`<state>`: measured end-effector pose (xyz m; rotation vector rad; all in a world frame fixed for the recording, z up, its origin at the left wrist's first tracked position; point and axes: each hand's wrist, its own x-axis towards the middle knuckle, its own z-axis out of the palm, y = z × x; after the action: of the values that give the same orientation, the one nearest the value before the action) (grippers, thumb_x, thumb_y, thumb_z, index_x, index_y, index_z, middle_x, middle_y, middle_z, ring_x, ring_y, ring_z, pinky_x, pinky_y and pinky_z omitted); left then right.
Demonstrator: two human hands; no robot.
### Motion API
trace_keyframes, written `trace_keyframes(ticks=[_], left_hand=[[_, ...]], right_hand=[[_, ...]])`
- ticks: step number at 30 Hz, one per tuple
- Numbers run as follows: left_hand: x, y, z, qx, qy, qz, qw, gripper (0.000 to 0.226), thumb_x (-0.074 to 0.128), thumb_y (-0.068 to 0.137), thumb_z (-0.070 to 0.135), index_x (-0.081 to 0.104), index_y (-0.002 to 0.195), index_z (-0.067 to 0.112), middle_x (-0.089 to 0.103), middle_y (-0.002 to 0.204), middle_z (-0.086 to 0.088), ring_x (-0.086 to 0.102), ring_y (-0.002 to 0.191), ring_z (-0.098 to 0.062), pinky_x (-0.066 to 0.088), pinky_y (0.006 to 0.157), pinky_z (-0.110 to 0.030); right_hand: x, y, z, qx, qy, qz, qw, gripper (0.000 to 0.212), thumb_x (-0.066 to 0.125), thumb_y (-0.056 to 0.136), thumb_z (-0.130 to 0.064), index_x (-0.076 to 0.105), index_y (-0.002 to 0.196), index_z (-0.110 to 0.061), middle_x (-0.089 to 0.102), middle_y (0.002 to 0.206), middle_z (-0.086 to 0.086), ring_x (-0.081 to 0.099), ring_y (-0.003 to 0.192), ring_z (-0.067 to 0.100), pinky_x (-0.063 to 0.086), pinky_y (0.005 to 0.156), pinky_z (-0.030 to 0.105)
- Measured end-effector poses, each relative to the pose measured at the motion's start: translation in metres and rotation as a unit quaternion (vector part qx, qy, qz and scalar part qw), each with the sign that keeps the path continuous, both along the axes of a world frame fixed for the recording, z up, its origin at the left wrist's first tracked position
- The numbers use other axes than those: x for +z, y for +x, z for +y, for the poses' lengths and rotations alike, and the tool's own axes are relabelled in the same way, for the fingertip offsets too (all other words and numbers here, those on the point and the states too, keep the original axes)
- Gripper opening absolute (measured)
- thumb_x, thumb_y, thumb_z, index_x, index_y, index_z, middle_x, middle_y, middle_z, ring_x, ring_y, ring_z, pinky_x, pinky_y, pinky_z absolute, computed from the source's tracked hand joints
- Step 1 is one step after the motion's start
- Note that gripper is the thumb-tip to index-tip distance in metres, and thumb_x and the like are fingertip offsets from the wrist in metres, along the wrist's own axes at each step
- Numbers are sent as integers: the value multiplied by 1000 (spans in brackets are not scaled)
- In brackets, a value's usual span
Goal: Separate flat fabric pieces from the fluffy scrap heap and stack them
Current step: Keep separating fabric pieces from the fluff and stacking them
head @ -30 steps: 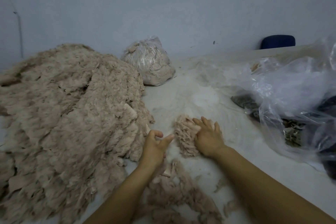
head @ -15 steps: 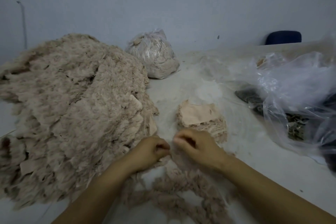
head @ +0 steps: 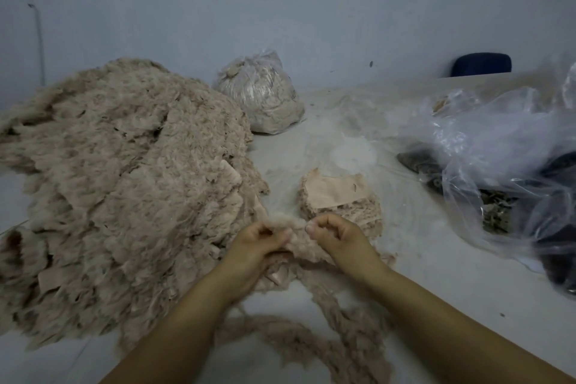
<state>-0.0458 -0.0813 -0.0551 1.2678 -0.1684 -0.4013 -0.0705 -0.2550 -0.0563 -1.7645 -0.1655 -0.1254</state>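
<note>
A big heap of beige fluffy scraps (head: 124, 190) fills the left of the white table (head: 436, 274). Right of it lies a small stack of fabric pieces (head: 338, 199), its top piece smooth side up. In front of the stack my left hand (head: 258, 246) and my right hand (head: 338, 238) each pinch the top edge of one fluffy fabric piece (head: 299, 237) and hold it between them, just above the table. More loose fluffy scraps (head: 327, 330) trail toward me under my forearms.
A tied clear bag of pale scraps (head: 261, 97) stands at the back by the wall. Crumpled clear plastic bags (head: 498, 140) with dark scraps inside cover the right side. A dark blue chair back (head: 481, 64) shows behind the table's far edge.
My right hand left the small stack, where it was pressing, and both hands came together nearer me. They took hold of a fluffy piece and have now lifted it slightly.
</note>
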Motion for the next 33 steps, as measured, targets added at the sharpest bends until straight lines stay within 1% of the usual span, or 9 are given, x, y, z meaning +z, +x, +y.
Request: trace_keyframes(ticks=[4,8,10,13,18,22,27,31,33], left_hand=[[8,8,2,48,-90,49,994,9,62,73,13,57,77,6,58,69,-10,61,54,-13,53,49,-23],[8,3,0,-42,-5,32,999,32,69,69,17,65,100,9,70,89,-10,68,77,-20,58,67,-29],[7,1,-3,-55,8,7,998,18,70,70,14,65,86,8,69,83,-12,67,73,-20,57,69,-32],[11,1,-8,-20,-39,31,999,13,63,76,14,51,74,9,65,73,-12,65,68,-21,57,64,-36],[16,3,-16,54,-14,30,998,15,66,75,12,52,78,8,63,69,-11,61,58,-19,50,53,-30],[19,2,-15,66,-17,1,998,19,71,75,18,59,84,7,68,72,-13,66,60,-22,54,52,-29],[17,2,-15,90,-13,7,996,16,62,85,20,55,76,8,61,71,-13,59,62,-23,51,60,-32],[18,-1,-16,96,6,-27,995,24,65,79,23,49,67,11,56,59,-9,53,51,-18,46,52,-26],[19,-3,-18,83,17,-41,996,24,67,74,27,51,68,10,58,56,-6,54,49,-16,47,48,-22]], right_hand=[[-2,-6,0,23,62,51,997,28,67,73,-40,64,75,-13,59,62,-4,51,58,9,42,56,20],[-1,-6,4,28,123,41,991,22,58,89,-30,62,78,-11,59,59,-1,52,54,11,43,55,23],[0,-3,7,3,96,34,995,22,54,95,-21,59,76,-9,56,65,5,50,61,17,42,59,25],[0,-2,9,-13,35,32,999,31,50,98,-24,52,69,-14,49,57,-6,45,56,7,39,57,20],[0,-7,15,-63,-11,-8,998,38,45,86,-55,51,87,-18,54,79,-2,50,72,7,42,67,15],[-3,-8,13,-34,-95,-62,993,25,71,82,-32,48,94,-31,51,84,-15,49,72,-1,42,65,13],[-6,-4,13,-71,8,19,997,16,54,92,-9,62,83,-19,55,63,-8,48,59,11,40,60,28],[-1,-7,15,-33,53,33,998,27,61,84,-49,60,97,-24,60,75,-16,55,70,3,44,64,17],[-2,-7,18,-23,-2,32,999,28,70,81,-43,58,100,-26,60,84,-6,56,75,6,46,67,18]])
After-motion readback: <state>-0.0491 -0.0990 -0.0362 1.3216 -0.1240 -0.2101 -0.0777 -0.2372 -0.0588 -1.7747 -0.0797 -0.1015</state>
